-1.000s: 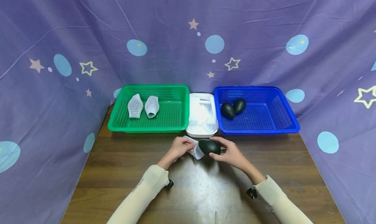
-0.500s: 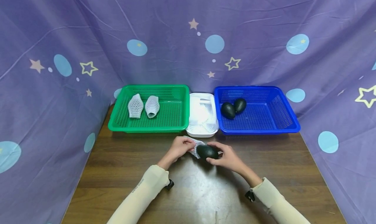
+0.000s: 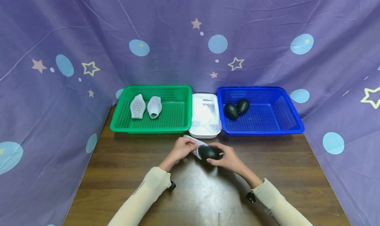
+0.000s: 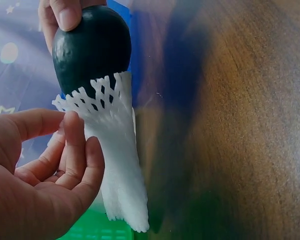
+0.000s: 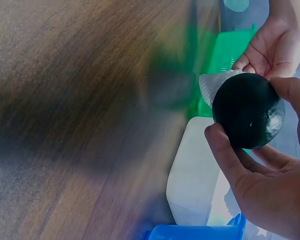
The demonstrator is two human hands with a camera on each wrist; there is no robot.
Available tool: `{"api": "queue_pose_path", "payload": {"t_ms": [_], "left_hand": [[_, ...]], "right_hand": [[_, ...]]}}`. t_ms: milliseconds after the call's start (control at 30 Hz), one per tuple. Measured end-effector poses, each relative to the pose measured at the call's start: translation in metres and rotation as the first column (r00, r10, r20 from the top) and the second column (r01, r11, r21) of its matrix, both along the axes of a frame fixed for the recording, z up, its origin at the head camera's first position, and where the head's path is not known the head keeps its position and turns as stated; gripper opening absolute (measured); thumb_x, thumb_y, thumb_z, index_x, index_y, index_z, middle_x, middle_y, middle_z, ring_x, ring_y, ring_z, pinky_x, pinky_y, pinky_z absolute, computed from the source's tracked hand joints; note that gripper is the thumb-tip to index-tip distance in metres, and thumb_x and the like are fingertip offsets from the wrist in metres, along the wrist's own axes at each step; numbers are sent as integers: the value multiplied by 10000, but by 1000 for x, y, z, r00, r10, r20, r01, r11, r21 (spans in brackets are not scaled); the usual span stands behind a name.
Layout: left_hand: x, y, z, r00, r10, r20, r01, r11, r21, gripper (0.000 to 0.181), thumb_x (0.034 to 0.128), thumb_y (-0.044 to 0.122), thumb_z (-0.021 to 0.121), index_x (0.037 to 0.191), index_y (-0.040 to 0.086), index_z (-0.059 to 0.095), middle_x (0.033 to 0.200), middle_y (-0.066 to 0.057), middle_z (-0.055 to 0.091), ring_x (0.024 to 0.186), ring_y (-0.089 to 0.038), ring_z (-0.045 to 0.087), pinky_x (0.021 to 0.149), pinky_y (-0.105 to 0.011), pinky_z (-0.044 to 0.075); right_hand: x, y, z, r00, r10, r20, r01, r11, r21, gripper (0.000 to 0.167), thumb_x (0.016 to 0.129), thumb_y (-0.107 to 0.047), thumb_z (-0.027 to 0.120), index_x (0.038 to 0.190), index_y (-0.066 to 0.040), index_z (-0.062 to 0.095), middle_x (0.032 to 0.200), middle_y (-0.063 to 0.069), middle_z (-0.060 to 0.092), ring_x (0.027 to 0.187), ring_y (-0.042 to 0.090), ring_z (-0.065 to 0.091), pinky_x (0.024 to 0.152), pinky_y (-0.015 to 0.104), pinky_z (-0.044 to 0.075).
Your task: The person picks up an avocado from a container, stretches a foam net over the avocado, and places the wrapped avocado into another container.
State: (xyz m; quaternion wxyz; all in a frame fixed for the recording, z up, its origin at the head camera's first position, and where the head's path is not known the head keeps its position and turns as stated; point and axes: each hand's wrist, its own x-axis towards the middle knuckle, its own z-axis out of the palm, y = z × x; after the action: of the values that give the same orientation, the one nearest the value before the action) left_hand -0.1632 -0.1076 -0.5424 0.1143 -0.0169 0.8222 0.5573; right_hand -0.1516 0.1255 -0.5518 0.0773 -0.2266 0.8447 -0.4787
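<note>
My left hand [image 3: 181, 149] pinches the rim of a white foam net sleeve [image 4: 121, 160] between thumb and fingertips. The sleeve's mouth is spread around one end of a dark green avocado [image 4: 92, 50], while most of the fruit is still bare. On the other end, my right hand [image 3: 230, 158] grips the avocado with thumb and fingers to either side. In the right wrist view the fruit's round end [image 5: 247, 112] faces the camera and hides much of the sleeve. Both hands are just above the wooden table, in front of the white basket.
A green basket [image 3: 157, 130] at the back left holds two netted fruits [image 3: 138, 106]. Between the baskets stands a white container [image 3: 205, 133] with white foam pieces inside. At the back right, a blue basket [image 3: 264, 132] holds two bare avocados [image 3: 231, 111]. A purple curtain hangs behind.
My right hand has moved the avocado leftward and slightly down, so its end has entered the sleeve's mouth. My left hand has stayed nearly in place, pinching the sleeve.
</note>
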Motion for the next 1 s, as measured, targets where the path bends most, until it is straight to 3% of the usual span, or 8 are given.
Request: {"api": "queue_pose_path", "payload": {"t_ms": [100,300,600,833,1000], "left_hand": [[1,-1,2,1000,-3,-8,3,1000,-3,104,915,53,712,950,-31,762,777,-87,748,647,-66,642,734,-424,604],[3,-1,5,1000,-17,-7,17,1000,14,105,910,64,719,943,-29,755,749,-72,734,643,-75,638,654,-271,555],[6,0,10,998,-64,19,62,994,89,118,895,25,692,961,-62,739,809,-99,746,691,-69,643,682,-240,560],[9,4,9,990,-141,26,136,982,128,146,854,-33,646,968,-66,731,882,-168,757,730,-94,669,741,-351,612],[12,7,11,980,-198,-2,197,971,134,143,870,-2,678,977,-83,728,900,-206,752,728,-88,664,763,-395,617]], "right_hand": [[0,-2,0,1000,-7,-1,7,1000,10,573,773,-248,880,1282,-83,673,1193,101,736,984,237,712,845,317,576],[-1,-4,1,1000,7,5,-7,1000,14,591,763,-253,890,1284,-82,669,1201,101,732,1001,237,705,858,329,573],[0,-7,1,1000,20,-24,-19,1000,10,598,748,-240,912,1264,-64,665,1171,120,735,992,260,710,846,348,584],[1,-8,-2,999,7,-34,-7,1000,24,640,731,-236,927,1275,-44,650,1174,136,732,981,277,712,835,326,583],[1,-9,-4,999,-1,-54,3,999,32,675,727,-245,929,1295,-25,639,1208,150,720,991,289,714,844,377,598]]}}
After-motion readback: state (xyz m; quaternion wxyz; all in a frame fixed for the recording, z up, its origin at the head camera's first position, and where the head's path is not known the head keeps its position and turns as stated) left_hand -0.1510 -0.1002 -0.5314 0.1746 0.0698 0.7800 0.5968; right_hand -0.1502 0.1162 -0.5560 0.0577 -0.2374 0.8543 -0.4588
